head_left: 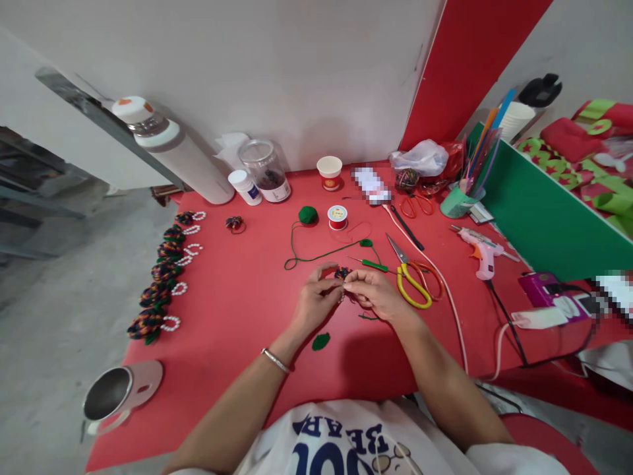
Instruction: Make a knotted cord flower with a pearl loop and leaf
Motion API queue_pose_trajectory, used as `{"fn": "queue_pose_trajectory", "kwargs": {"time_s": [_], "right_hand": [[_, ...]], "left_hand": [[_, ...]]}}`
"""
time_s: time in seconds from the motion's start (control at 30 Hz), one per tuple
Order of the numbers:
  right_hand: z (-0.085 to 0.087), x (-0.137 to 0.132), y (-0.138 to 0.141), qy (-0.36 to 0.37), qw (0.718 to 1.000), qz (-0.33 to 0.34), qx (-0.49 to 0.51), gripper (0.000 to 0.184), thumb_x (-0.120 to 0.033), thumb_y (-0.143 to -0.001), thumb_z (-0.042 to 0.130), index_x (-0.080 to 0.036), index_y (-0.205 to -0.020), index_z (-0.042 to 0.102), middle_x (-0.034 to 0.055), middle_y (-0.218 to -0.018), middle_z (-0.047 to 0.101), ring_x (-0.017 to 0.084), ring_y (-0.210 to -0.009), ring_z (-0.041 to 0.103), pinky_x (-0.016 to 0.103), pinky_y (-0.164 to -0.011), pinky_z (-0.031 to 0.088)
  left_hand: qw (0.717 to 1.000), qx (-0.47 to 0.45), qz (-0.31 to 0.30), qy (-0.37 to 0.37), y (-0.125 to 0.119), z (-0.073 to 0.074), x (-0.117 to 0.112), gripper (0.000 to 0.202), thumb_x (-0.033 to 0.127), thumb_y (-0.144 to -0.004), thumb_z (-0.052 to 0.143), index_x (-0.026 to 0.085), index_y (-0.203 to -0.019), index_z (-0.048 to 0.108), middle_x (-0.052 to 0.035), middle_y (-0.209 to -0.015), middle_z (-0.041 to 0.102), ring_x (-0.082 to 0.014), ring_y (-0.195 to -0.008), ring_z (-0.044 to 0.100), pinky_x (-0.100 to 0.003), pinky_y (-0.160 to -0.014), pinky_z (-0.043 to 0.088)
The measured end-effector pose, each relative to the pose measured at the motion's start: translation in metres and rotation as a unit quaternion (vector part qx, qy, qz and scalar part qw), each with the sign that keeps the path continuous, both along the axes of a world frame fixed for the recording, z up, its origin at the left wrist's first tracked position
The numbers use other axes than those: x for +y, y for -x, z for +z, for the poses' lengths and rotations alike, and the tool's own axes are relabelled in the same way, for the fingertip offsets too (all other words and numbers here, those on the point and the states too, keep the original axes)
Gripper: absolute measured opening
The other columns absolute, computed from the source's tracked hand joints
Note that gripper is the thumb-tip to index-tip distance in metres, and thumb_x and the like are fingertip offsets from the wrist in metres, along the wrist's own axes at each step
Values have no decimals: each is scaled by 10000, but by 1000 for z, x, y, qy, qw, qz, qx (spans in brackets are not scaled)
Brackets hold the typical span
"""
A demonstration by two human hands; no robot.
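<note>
Both hands meet over the middle of the red table. My left hand (321,290) is closed in a pinch on a small dark multicoloured crochet piece (342,272), with a few white beads hanging below it. Fingertips of my right hand (368,289) pinch at the same spot, touching the left fingers; what exactly they grip is too small to make out. Just beyond the right hand lies a green-handled crochet hook (374,266). A green crocheted leaf (321,341) rests nearer to me, and a short green yarn piece (368,316) lies beside the right wrist.
Finished-looking beaded crochet pieces (163,272) line the left edge near a steel mug (107,394). Behind stand a green yarn ball (308,215), a red thread spool (337,218) and a paper cup (330,173). Yellow-handled scissors (413,285), a cable and a pink glue gun (482,251) lie right.
</note>
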State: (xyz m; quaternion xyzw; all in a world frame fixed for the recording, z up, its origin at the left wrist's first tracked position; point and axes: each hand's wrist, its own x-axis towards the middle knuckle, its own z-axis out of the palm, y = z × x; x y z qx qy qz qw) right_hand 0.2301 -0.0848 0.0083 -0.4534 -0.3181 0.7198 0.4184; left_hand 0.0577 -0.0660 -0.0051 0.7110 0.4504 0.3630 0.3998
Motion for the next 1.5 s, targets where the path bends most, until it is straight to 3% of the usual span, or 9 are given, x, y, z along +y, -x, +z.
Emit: {"fn": "queue_pose_trajectory", "kwargs": {"time_s": [0.27,0.47,0.73,0.87,1.0,1.1,1.2,1.3,1.5], "right_hand": [[8,4,-1,21,998,-33,47,257,-333,-631,777,-181,-730,595,-110,-434,403,27,-376,247,163,-364,123],[5,3,-1,9,998,-50,43,243,-318,-635,783,-175,-737,615,-72,-507,493,33,-401,334,166,-373,173],[6,2,-1,0,999,-35,36,236,-332,-649,790,-180,-728,628,-65,-518,512,39,-415,357,164,-378,205],[6,2,-1,-5,999,-36,35,239,-333,-646,793,-178,-731,632,-69,-512,506,38,-412,358,162,-374,213],[6,3,-1,-10,999,-47,21,243,-338,-651,787,-180,-731,620,-69,-515,534,35,-382,374,161,-359,241],[6,3,0,-21,998,-52,9,239,-348,-669,774,-179,-746,623,-60,-518,576,38,-356,397,162,-346,273],[5,4,1,-21,998,-57,11,250,-366,-678,771,-179,-757,624,-53,-515,602,45,-339,415,163,-331,295],[1,6,1,-23,997,-69,18,253,-375,-694,771,-180,-770,629,-48,-516,615,48,-342,428,154,-321,302],[-6,8,2,-23,994,-94,45,273,-366,-686,808,-170,-801,656,-2,-626,691,72,-417,541,153,-338,385]], "left_hand": [[1000,18,4,-18,0,-3,1,193,107,-820,682,222,-919,801,-93,-1235,653,-181,-943,690,-289,-749,574],[1000,22,-5,9,-1,1,0,206,118,-816,690,213,-972,785,-80,-1230,652,-64,-622,578,-234,-594,501],[1000,5,13,13,-3,4,1,228,81,-810,649,224,-939,772,-70,-1174,660,-146,-857,653,-253,-680,511],[1000,18,18,18,-3,2,1,241,53,-794,637,226,-905,762,-55,-1186,647,-109,-757,616,-246,-652,494],[998,36,54,-3,-2,3,-6,345,159,-804,692,227,-1142,671,-63,-1194,602,-66,-597,507,-227,-542,449],[986,105,99,-81,0,5,-15,343,283,-785,750,195,-1091,624,-58,-1060,588,-133,-749,579,-243,-599,473],[968,204,64,-134,3,6,-23,231,383,-820,726,205,-940,640,-50,-993,598,-160,-808,601,-229,-581,444],[951,269,7,-153,4,5,-25,166,374,-909,621,225,-957,678,-50,-981,632,-138,-749,602,-213,-522,389],[948,260,-23,-180,5,-1,-20,181,230,-946,512,207,-959,691,-74,-1068,661,-140,-792,640,-222,-595,464]]}}
